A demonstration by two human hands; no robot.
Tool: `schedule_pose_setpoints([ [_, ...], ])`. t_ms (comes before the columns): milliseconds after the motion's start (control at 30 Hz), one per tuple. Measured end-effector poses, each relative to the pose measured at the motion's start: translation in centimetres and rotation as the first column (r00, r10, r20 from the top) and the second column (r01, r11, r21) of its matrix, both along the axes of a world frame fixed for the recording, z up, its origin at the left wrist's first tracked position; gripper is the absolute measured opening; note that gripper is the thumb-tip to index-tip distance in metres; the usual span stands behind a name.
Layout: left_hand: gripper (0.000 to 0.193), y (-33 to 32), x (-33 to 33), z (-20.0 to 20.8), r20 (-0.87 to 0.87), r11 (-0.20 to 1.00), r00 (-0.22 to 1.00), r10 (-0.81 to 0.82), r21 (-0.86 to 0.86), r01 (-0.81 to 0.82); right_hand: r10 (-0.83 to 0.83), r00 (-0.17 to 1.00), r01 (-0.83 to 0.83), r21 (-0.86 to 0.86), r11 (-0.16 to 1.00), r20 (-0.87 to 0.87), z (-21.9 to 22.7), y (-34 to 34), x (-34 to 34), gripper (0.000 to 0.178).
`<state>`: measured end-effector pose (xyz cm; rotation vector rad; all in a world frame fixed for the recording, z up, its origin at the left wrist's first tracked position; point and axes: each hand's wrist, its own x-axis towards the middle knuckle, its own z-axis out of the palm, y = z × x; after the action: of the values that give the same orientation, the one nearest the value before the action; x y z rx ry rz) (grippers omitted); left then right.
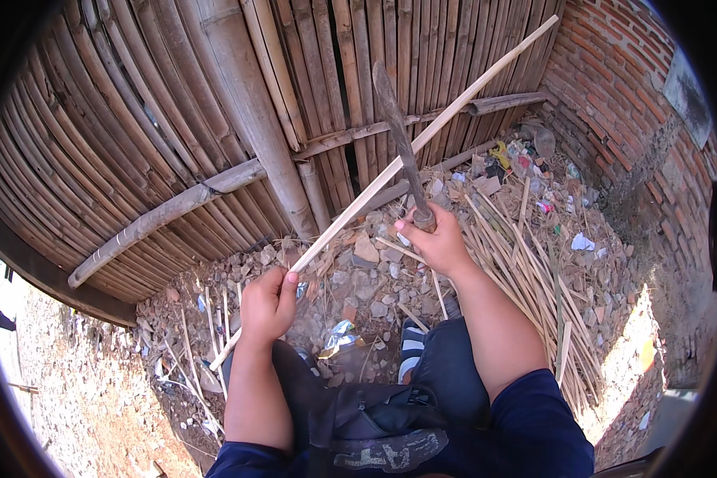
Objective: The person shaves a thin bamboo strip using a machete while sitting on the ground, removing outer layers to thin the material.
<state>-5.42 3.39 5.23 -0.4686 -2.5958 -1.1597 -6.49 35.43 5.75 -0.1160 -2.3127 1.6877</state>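
Observation:
A long, pale bamboo strip [358, 201] slants from beside my left knee up toward the far right. My left hand [268, 306] is closed round it near its lower end, thumb on top. In my right hand [440, 245] is a machete [398, 127], gripped by its short wooden handle. Its dark, worn blade points up and away, crossing the strip a little beyond my right hand. Whether the edge touches the strip or only passes in front of it, I cannot tell.
A bamboo wall [175, 103] with crosspoles rises ahead, meeting a brick wall [613, 88] at right. Many split bamboo strips [534, 279] lie heaped by my right arm. Rubble and litter [566, 179] cover the ground. Thin sticks [191, 350] lie near my left knee.

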Motion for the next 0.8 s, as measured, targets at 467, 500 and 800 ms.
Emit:
schedule_pose_setpoints([
  [467, 0.029, 1.0, 0.3, -0.3, -0.041, 0.996, 0.998, -0.051, -0.074, 0.048, 0.245, 0.965, -0.098, 0.728, 0.679, -0.099, 0.3, -2.0, 1.0, 0.028],
  [500, 0.029, 1.1, 0.3, -0.2, -0.068, 0.995, 0.996, -0.06, -0.083, 0.054, 0.242, 0.965, -0.095, 0.726, 0.681, -0.1, 0.2, -1.8, 0.8, 0.028],
  [800, 0.026, 1.3, 0.0, -0.6, -0.12, 0.995, 0.993, -0.01, -0.101, -0.002, 0.156, 0.988, -0.126, 0.646, 0.753, 0.01, 0.1, -2.0, 0.6, 0.028],
])
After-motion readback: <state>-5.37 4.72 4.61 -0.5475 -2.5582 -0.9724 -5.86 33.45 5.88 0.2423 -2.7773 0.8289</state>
